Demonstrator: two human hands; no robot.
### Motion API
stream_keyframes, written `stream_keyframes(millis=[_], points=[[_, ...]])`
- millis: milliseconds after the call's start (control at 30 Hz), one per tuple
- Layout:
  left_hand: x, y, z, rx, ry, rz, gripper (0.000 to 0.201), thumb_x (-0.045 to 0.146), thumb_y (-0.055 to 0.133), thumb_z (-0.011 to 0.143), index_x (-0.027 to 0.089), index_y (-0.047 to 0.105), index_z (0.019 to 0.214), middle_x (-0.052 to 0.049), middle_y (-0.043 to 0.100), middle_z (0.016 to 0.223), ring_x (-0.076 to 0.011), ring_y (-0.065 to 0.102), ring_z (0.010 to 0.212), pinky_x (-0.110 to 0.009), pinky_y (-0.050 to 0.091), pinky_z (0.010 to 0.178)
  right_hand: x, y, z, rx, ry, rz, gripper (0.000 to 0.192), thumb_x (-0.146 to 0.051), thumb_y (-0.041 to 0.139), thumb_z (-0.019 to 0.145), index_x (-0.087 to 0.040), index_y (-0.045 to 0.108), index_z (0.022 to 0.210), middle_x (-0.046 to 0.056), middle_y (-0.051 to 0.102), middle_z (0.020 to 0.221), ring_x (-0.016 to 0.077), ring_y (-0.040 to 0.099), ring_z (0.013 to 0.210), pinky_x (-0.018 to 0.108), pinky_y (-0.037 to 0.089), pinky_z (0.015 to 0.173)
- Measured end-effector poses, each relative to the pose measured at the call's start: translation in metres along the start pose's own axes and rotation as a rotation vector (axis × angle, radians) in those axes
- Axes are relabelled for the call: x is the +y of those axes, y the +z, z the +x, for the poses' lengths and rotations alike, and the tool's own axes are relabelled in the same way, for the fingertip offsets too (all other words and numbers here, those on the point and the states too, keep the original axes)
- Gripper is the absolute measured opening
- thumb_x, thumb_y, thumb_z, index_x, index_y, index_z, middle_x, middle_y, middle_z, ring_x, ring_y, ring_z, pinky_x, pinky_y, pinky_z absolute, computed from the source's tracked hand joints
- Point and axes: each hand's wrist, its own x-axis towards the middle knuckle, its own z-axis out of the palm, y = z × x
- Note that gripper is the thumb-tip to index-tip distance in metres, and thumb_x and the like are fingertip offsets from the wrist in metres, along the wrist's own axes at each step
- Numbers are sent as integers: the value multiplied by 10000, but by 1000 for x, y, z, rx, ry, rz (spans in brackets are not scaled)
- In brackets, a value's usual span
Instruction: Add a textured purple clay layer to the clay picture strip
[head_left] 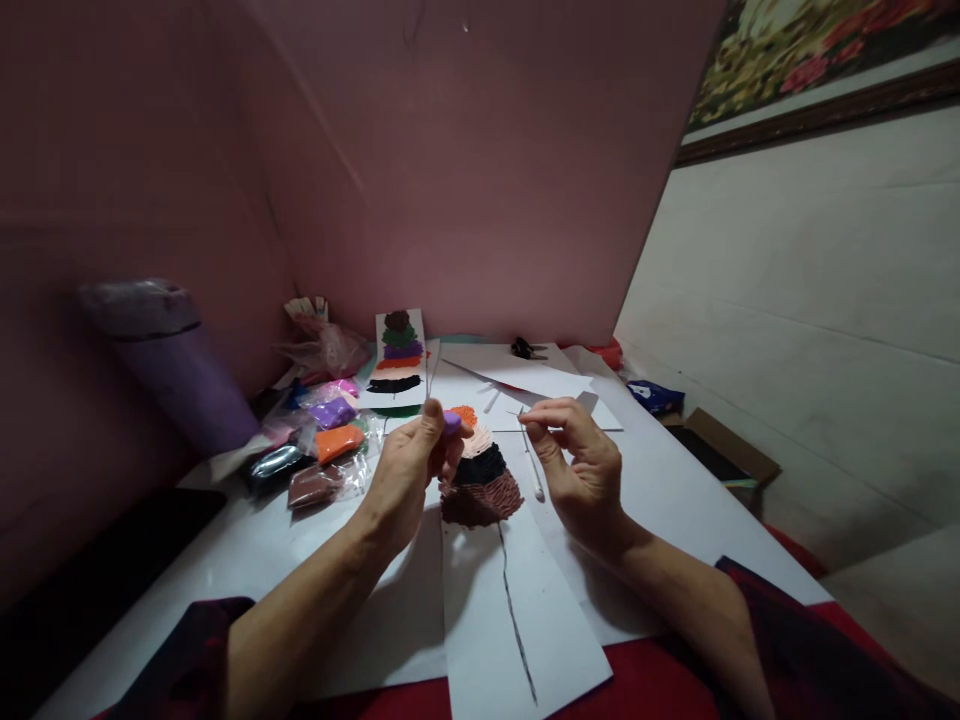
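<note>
My left hand (pixel 409 470) pinches a small lump of purple clay (pixel 451 422) between thumb and fingers, held just above a paper strip (pixel 517 620). On that strip lies a clay picture (pixel 480 468) built of orange, peach, black and brown textured bands, with a thin dark line running down below it. My right hand (pixel 581 460) hovers to the right of the picture, its fingers curled around a thin needle-like tool whose tip points left. A white stick tool (pixel 534 478) lies on the paper under that hand.
Bags of coloured clay (pixel 330 440) are heaped at the left. A finished clay card (pixel 399 355) stands against the pink wall. Loose white sheets (pixel 525 378), black scissors (pixel 527 349), a purple cylinder (pixel 176 365) and a cardboard box (pixel 724 450) surround the table.
</note>
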Motion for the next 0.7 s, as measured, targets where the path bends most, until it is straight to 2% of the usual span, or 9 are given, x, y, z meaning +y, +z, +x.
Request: stream_keyframes(millis=[67, 167, 300, 400, 467, 500, 600, 633, 700], points=[[0, 1, -1, -31, -38, -37, 475, 576, 662, 746, 103, 674, 787, -20, 564, 542, -100, 458, 476, -223, 338, 458, -1, 0, 0, -7, -4, -2, 91, -159, 554, 906, -212, 627, 908, 40, 603, 888, 168, 594, 803, 296, 489, 619], [1, 1, -1, -57, -61, -121, 363, 386, 770, 704, 107, 683, 920, -67, 676, 709, -100, 521, 550, -220, 396, 520, -1, -1, 0, -18, -11, -3, 101, -154, 548, 908, -214, 630, 914, 40, 600, 887, 168, 591, 800, 298, 484, 619], [1, 0, 1, -44, -22, -139, 328, 230, 859, 570, 136, 669, 820, 4, 628, 681, -73, 509, 543, -195, 396, 522, -1, -1, 0, -19, -23, -7, 115, -132, 552, 904, -214, 632, 914, 36, 599, 888, 161, 587, 805, 287, 473, 618], [1, -1, 1, -22, -15, -101, 324, 390, 814, 645, 143, 610, 696, 42, 507, 559, -60, 424, 463, -189, 328, 433, -1, 0, 0, -21, -22, 2, 117, -122, 556, 900, -211, 631, 913, 32, 598, 892, 155, 584, 808, 281, 470, 619], [0, 0, 0, -28, -21, -87, 383, 502, 725, 718, 136, 618, 695, 50, 440, 508, -62, 371, 435, -193, 288, 399, -1, 0, -1, -21, -20, 8, 116, -121, 558, 900, -211, 630, 911, 31, 596, 890, 154, 582, 809, 281, 471, 621], [0, 0, 0, -38, -27, -86, 388, 509, 711, 730, 128, 639, 728, 43, 454, 515, -65, 375, 441, -197, 294, 402, -1, 0, -1, -21, -20, 9, 116, -120, 558, 899, -211, 630, 912, 30, 595, 888, 153, 581, 808, 280, 471, 622], [-4, 1, -1, -96, -49, -88, 336, 346, 802, 659, 115, 685, 873, -33, 624, 700, -92, 504, 559, -212, 385, 497, -1, 0, -1, -21, -23, 5, 121, -116, 557, 901, -208, 633, 921, 30, 596, 893, 150, 582, 809, 277, 470, 623], [-6, 1, -1, -113, -55, -96, 343, 276, 829, 618, 120, 687, 888, -46, 650, 765, -101, 539, 616, -215, 410, 545, -1, 0, -2, -20, -23, 1, 121, -116, 556, 902, -207, 633, 923, 32, 597, 898, 150, 583, 812, 276, 469, 622], [-9, 0, 0, -115, -58, -121, 356, 176, 859, 540, 135, 677, 844, -17, 639, 750, -96, 556, 658, -206, 420, 603, -1, -1, -2, -20, -20, -1, 118, -116, 557, 901, -204, 633, 921, 34, 599, 904, 150, 584, 814, 276, 471, 621]])
